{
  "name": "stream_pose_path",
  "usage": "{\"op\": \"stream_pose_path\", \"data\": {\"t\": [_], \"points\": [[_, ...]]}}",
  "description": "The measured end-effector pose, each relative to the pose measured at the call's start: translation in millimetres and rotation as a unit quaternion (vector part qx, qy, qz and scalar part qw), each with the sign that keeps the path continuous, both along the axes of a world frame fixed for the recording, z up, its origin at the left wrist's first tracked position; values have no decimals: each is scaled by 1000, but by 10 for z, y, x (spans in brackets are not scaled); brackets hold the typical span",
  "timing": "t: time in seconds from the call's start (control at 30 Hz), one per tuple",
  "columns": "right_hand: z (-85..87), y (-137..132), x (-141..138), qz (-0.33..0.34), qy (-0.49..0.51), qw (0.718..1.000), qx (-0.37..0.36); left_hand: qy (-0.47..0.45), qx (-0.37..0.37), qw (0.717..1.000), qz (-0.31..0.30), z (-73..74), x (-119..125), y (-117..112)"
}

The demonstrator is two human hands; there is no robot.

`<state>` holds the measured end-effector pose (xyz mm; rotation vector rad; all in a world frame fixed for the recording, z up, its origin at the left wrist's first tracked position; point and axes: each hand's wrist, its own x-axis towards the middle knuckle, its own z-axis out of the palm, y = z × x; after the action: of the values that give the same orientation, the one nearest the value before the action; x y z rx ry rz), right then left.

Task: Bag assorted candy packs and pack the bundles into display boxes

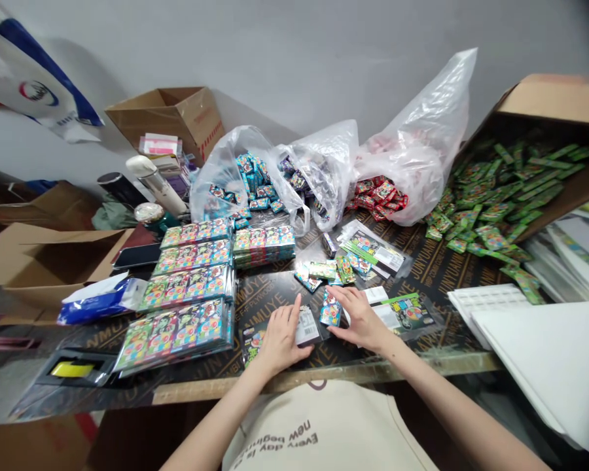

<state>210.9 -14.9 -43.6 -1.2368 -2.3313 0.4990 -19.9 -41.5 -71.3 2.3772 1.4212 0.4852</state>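
A hand could pass between the left hand (282, 333) and stacked packs (191, 286) (a narrow lane), but plastic bags (336, 147) bar the back

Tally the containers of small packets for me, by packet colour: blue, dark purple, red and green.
Blue-packet bag: 1
Dark-purple-packet bag: 1
Red-packet bag: 1
Green-packet carton: 1
Total: 4 containers

- The person wears a cream top (358, 428).
- Brown lettering (285, 445) on it includes "Every day is a" and "new".
- A curved brown mark (318, 385) is printed apart from the words.
- Forearms (444, 389), left hand (283, 337) and right hand (363, 319) are bare.
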Motion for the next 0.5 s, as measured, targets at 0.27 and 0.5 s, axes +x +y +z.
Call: {"op": "stream_pose_path", "data": {"t": [0.27, 0.5], "points": [[-119, 17, -34, 72, 60, 994, -49, -38, 11, 999, 14, -9, -33, 89], [-77, 136, 16, 104, 67, 991, -50, -62, -7, 998, 1, 24, -19, 128]]}}
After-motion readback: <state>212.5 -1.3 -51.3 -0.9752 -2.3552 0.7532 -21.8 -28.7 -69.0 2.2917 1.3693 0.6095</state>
